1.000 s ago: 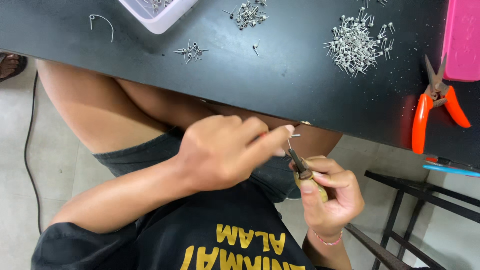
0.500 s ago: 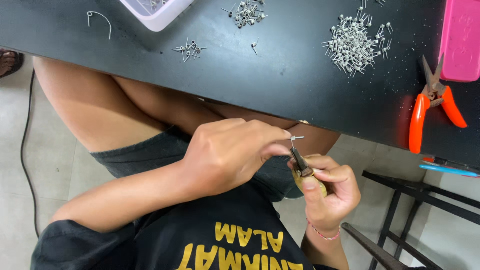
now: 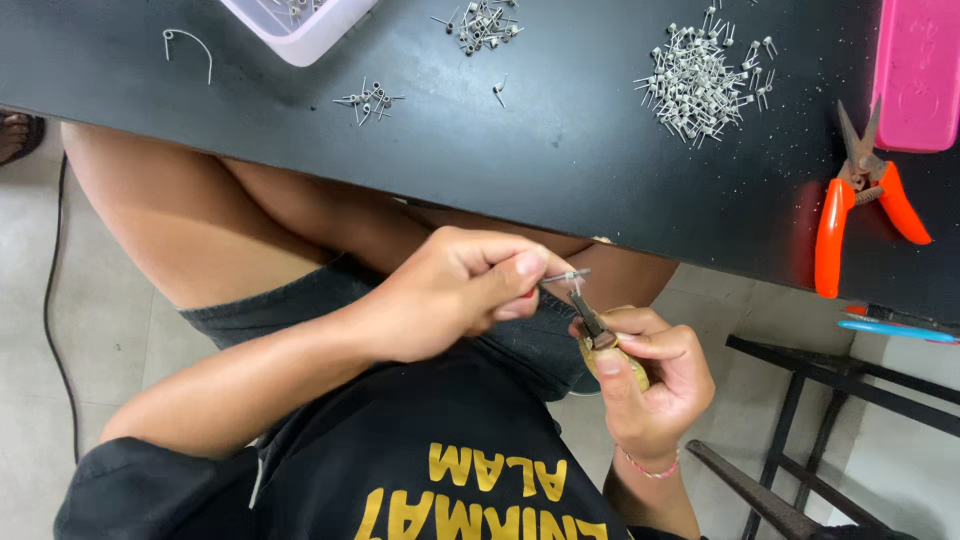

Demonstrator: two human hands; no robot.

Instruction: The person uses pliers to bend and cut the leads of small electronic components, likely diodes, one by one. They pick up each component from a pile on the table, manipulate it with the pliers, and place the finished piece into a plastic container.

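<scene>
Both hands work over my lap, below the edge of the black table (image 3: 560, 170). My left hand (image 3: 450, 295) pinches a small silver metal pin (image 3: 565, 276) between thumb and forefinger. My right hand (image 3: 655, 385) grips small pliers (image 3: 592, 322) with yellowish handles, jaws pointing up. The plier tips meet the free end of the pin. A thin pink band circles my right wrist.
On the table lie a large pile of silver pins (image 3: 700, 80), two smaller clusters (image 3: 485, 22) (image 3: 370, 100), a bent wire hook (image 3: 188, 45), a white tray (image 3: 300, 25), orange-handled cutters (image 3: 865, 200) and a pink box (image 3: 915, 70). A dark metal frame (image 3: 800, 400) stands at the right.
The left hand's fingers have shifted a little and now hold the pin level against the plier tips. The right hand stays in nearly the same place.
</scene>
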